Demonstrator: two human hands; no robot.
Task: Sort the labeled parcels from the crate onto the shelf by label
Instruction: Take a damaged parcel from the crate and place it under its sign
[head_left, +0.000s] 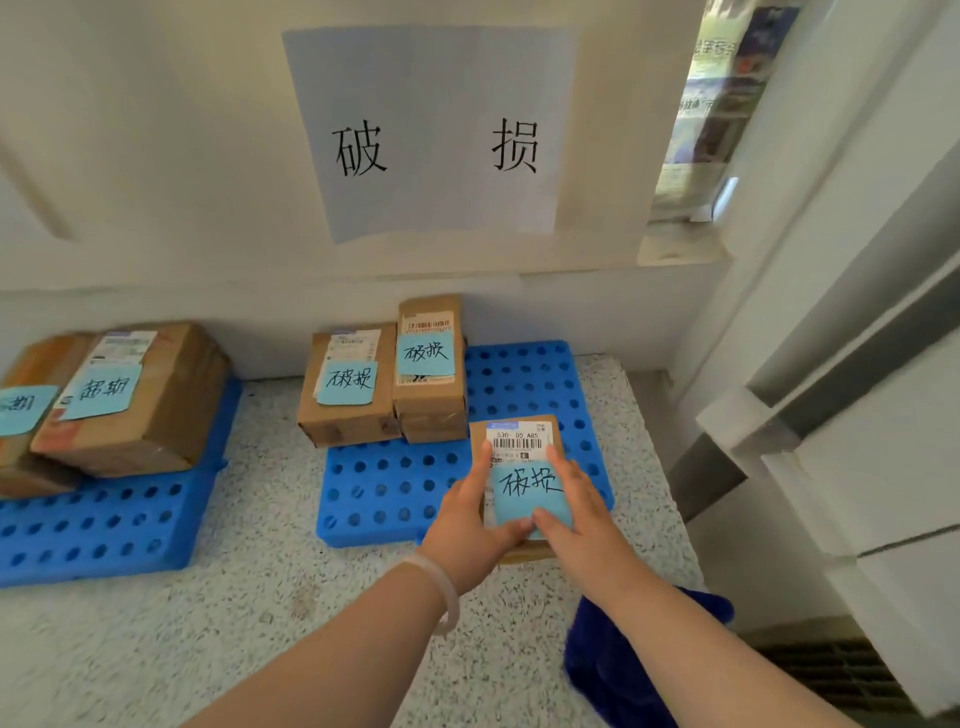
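A small cardboard parcel (519, 441) with a barcode label and a blue handwritten note is held over the front right of a blue perforated pallet (384, 493). My left hand (470, 530) grips its left edge and my right hand (579, 519) grips its right edge. Two more parcels with the same blue note stand at the back of that pallet: a lower one (348, 387) and a taller one (428, 364). Above them on the wall hangs a paper sign (431, 135) with two large black characters.
To the left a second blue pallet (104, 525) carries two parcels (135, 400) with differently worded blue notes. The floor (260, 597) is speckled grey. A dark blue crate corner (618, 670) shows at lower right. White panels (831, 364) close the right side.
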